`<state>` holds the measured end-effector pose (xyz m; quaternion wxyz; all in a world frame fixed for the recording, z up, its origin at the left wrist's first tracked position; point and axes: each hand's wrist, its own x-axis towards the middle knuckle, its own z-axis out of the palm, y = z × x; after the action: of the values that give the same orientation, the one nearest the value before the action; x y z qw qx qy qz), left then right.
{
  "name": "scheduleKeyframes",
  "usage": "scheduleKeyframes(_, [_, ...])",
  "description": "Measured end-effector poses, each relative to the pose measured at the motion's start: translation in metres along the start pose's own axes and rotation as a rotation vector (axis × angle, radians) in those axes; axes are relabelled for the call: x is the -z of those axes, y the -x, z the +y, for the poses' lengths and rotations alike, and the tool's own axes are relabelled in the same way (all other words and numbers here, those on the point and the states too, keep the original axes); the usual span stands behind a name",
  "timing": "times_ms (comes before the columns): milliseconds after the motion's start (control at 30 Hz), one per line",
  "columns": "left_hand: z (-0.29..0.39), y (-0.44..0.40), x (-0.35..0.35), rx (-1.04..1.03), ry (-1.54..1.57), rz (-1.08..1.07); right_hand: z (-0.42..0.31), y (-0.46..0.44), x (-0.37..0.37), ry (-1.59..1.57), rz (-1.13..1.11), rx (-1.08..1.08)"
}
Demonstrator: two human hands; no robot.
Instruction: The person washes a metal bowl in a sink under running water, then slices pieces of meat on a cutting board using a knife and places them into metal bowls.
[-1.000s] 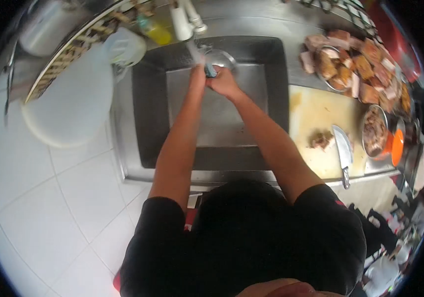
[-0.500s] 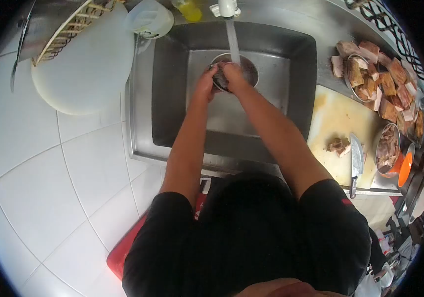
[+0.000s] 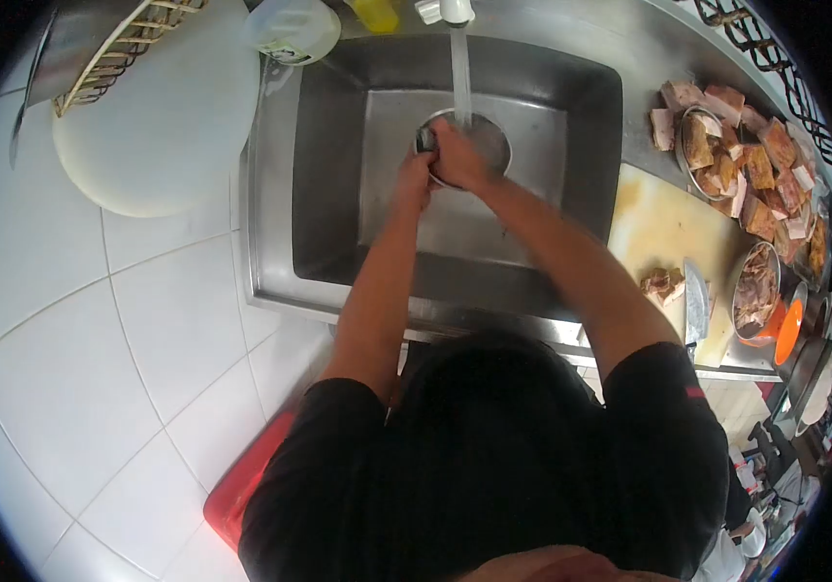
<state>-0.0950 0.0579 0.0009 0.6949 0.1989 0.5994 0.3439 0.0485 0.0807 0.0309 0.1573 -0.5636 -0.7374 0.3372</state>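
Note:
A round metal bowl (image 3: 495, 153) stands in the steel sink (image 3: 532, 233), with water (image 3: 461, 78) from the white faucet (image 3: 455, 12) running into it. My left hand (image 3: 417, 177) is closed at the bowl's left side, its fingers partly hidden behind the other hand. Over the bowl's left part, my right hand (image 3: 456, 153) is bent round a small dark grey item (image 3: 425, 140), too small to name. The two hands touch or nearly touch.
Right of the sink, a cutting board (image 3: 673, 228) bears a knife (image 3: 695, 306) and a meat piece (image 3: 663, 284). Beyond are several meat chunks (image 3: 775, 145) and a pot of meat (image 3: 755, 286). A white round board (image 3: 159, 126) and a plastic jug (image 3: 294, 29) stand left.
The view has shifted, bringing the sink nearer the top. My hands have come down from under the faucet into the bowl, and the dark item now shows at its left edge.

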Motion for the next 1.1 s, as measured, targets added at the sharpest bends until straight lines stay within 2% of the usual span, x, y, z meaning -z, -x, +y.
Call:
scheduleKeyframes(67, [0.001, -0.009, 0.008, -0.045, 0.002, 0.028, 0.006, -0.023, 0.016, 0.379, 0.049, 0.274])
scheduleKeyframes(100, [0.003, -0.013, 0.011, -0.075, 0.003, 0.041, 0.009, -0.033, 0.023, 0.524, 0.075, 0.336])
scheduleKeyframes(200, [0.041, 0.014, -0.004, -0.193, -0.158, 0.153, 0.018, -0.041, 0.03, 0.429, -0.01, 0.208])
scheduleKeyframes(300, [0.046, 0.024, -0.003, -0.481, -0.661, 0.293, 0.013, -0.023, 0.022, 0.499, -0.438, 0.137])
scheduleKeyframes(367, [0.037, 0.022, 0.002, -0.453, -0.695, 0.295, 0.042, -0.006, -0.017, 0.083, -0.414, 0.148])
scheduleKeyframes(467, [0.008, 0.029, 0.023, -0.511, -0.719, 0.327, 0.044, -0.004, -0.006, -0.06, -0.732, -0.077])
scheduleKeyframes(500, [0.002, 0.032, 0.034, -0.556, -0.723, 0.347, 0.047, -0.005, -0.008, -0.195, -0.653, -0.171])
scheduleKeyframes(567, [-0.007, 0.04, 0.056, -0.507, -0.819, 0.391, 0.05, -0.009, -0.019, -0.467, -0.492, -0.354])
scheduleKeyframes(600, [-0.009, 0.039, 0.066, -0.483, -0.864, 0.409, 0.034, -0.023, -0.013, -0.544, -0.432, -0.351])
scheduleKeyframes(667, [-0.022, 0.029, 0.092, -0.617, -0.868, 0.399, -0.023, -0.05, 0.021, -0.699, -0.311, -0.361])
scheduleKeyframes(700, [-0.026, 0.029, 0.1, -0.678, -0.869, 0.387, -0.051, -0.067, 0.036, -0.809, -0.214, -0.293])
scheduleKeyframes(800, [0.007, 0.054, 0.082, -0.54, -0.939, 0.437, -0.14, -0.111, 0.093, -1.299, -0.108, -0.084])
scheduleKeyframes(833, [0.011, 0.057, 0.081, -0.569, -0.966, 0.429, -0.143, -0.117, 0.105, -1.294, -0.041, -0.074])
scheduleKeyframes(900, [0.019, 0.061, 0.078, -0.629, -1.016, 0.411, -0.14, -0.122, 0.119, -1.28, 0.093, -0.053])
scheduleKeyframes(1000, [0.04, 0.068, 0.063, -0.706, -1.144, 0.332, -0.058, -0.106, 0.113, -1.769, -0.013, -0.355])
scheduleKeyframes(1100, [0.039, 0.046, 0.043, -0.755, -1.306, 0.245, -0.01, -0.077, 0.122, -1.677, -0.171, -0.417])
